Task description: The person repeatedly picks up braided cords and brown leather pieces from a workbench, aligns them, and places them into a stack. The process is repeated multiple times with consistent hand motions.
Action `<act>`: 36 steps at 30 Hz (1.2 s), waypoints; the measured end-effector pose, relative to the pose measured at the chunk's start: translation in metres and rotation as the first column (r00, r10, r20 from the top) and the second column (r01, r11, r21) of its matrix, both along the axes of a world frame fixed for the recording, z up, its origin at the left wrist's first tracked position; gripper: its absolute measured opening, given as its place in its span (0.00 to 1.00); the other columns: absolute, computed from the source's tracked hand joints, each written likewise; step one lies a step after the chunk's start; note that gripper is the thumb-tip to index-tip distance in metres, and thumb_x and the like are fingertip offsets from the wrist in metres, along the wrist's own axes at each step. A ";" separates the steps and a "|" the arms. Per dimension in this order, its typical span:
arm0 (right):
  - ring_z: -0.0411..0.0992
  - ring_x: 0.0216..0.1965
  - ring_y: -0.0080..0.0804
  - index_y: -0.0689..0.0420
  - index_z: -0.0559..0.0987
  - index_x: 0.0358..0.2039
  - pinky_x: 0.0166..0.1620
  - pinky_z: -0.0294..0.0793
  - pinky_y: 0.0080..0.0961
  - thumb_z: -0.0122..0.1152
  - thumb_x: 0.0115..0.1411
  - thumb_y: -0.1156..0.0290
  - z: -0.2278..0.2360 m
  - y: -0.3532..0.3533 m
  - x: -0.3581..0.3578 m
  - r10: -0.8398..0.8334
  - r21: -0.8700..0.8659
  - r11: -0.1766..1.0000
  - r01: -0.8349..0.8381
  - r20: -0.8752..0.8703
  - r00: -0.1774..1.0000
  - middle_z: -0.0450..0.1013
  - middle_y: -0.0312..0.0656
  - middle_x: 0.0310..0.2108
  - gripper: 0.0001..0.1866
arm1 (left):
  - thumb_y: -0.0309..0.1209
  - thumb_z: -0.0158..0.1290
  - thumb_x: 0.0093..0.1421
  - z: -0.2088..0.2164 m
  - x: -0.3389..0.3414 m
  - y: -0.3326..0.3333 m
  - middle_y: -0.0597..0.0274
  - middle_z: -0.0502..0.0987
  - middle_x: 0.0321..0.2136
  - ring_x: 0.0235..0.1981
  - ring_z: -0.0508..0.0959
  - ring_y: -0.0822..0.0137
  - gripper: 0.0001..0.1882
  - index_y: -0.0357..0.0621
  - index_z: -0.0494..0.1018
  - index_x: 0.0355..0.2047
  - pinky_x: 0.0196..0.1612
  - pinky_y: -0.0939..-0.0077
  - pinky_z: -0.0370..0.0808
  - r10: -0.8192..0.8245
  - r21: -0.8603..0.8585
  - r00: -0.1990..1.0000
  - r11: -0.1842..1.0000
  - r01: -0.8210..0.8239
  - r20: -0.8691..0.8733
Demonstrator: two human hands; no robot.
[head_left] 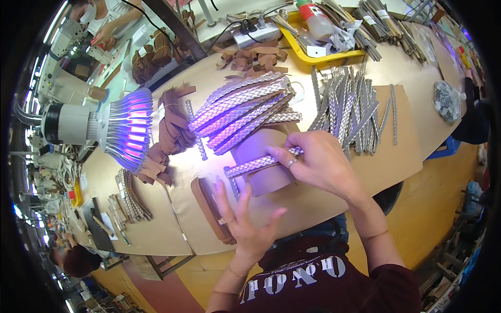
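Note:
My right hand (321,159) pinches a silver braided strap (250,166) between thumb and fingers, and the strap's free end points left. Beneath it lies a smooth brown curved form (269,181). My left hand (248,227) is open, its fingers spread just below the strap's left end, with nothing visible in it. A short braided piece (233,187) hangs or lies under that end; which one I cannot tell. Just beyond the form sits a thick bundle of folded silver braided straps (242,112). Left of my left hand rests a stack of flat brown strips (209,211).
A lamp (125,129) with a glowing finned head juts in from the left. Loose grey braided strips (352,112) pile up at right. Brown strip bundles (175,120) lie beyond the lamp. A yellow tray (297,44) stands at the back. Another person's hand (104,37) shows at upper left.

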State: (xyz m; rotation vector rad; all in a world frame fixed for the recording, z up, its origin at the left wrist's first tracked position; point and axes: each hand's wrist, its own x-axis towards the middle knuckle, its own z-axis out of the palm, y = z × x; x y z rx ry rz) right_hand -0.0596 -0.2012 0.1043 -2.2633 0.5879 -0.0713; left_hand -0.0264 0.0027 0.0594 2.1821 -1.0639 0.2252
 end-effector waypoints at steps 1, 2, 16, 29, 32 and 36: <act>0.75 0.24 0.54 0.62 0.80 0.22 0.30 0.73 0.45 0.59 0.60 0.52 0.002 0.002 0.002 0.019 0.016 1.000 -0.019 -0.037 0.999 0.74 0.52 0.17 0.24 | 0.46 0.66 0.52 0.002 -0.003 -0.002 0.34 0.53 0.64 0.66 0.55 0.37 0.41 0.37 0.63 0.59 0.65 0.45 0.54 -0.022 0.011 0.999 1.000 0.022 0.043; 0.74 0.24 0.55 0.62 0.80 0.23 0.30 0.73 0.45 0.59 0.61 0.54 0.003 0.004 0.003 0.042 0.023 0.999 -0.041 -0.039 0.998 0.74 0.52 0.18 0.22 | 0.45 0.66 0.53 0.002 -0.005 -0.006 0.35 0.53 0.65 0.67 0.54 0.37 0.41 0.37 0.63 0.60 0.65 0.42 0.52 -0.074 0.037 0.997 0.997 0.074 -0.006; 0.66 0.13 0.37 0.60 0.77 0.19 0.21 0.64 0.30 0.68 0.55 0.56 0.021 -0.019 -0.014 0.032 -0.080 0.997 -0.025 0.084 0.996 0.68 0.40 0.11 0.20 | 0.43 0.64 0.55 -0.012 -0.004 -0.025 0.35 0.55 0.65 0.65 0.58 0.38 0.42 0.33 0.58 0.62 0.64 0.43 0.57 -0.112 -0.024 0.978 0.994 0.109 -0.178; 0.61 0.13 0.20 0.62 0.78 0.21 0.19 0.58 0.23 0.69 0.55 0.62 0.023 -0.024 -0.007 0.017 0.085 0.996 -0.032 0.177 0.984 0.66 0.36 0.11 0.16 | 0.44 0.65 0.53 -0.007 -0.004 -0.030 0.32 0.59 0.62 0.62 0.63 0.37 0.40 0.31 0.63 0.58 0.60 0.46 0.65 -0.065 0.041 0.994 0.997 0.069 -0.093; 0.59 0.14 0.15 0.62 0.79 0.21 0.19 0.56 0.21 0.69 0.56 0.62 0.013 -0.028 -0.019 -0.041 0.207 0.978 0.024 0.081 0.996 0.65 0.33 0.11 0.17 | 0.45 0.65 0.53 -0.006 -0.005 -0.030 0.32 0.59 0.62 0.62 0.63 0.37 0.41 0.32 0.63 0.58 0.60 0.45 0.65 -0.060 0.049 0.989 0.997 0.067 -0.135; 0.57 0.15 0.13 0.63 0.79 0.22 0.19 0.55 0.20 0.69 0.58 0.62 -0.007 -0.030 -0.022 -0.105 0.322 0.943 0.080 0.061 0.993 0.65 0.30 0.12 0.16 | 0.42 0.65 0.53 -0.004 -0.004 -0.030 0.34 0.58 0.64 0.63 0.64 0.39 0.40 0.34 0.61 0.59 0.59 0.55 0.67 -0.070 0.077 0.991 0.994 0.080 -0.117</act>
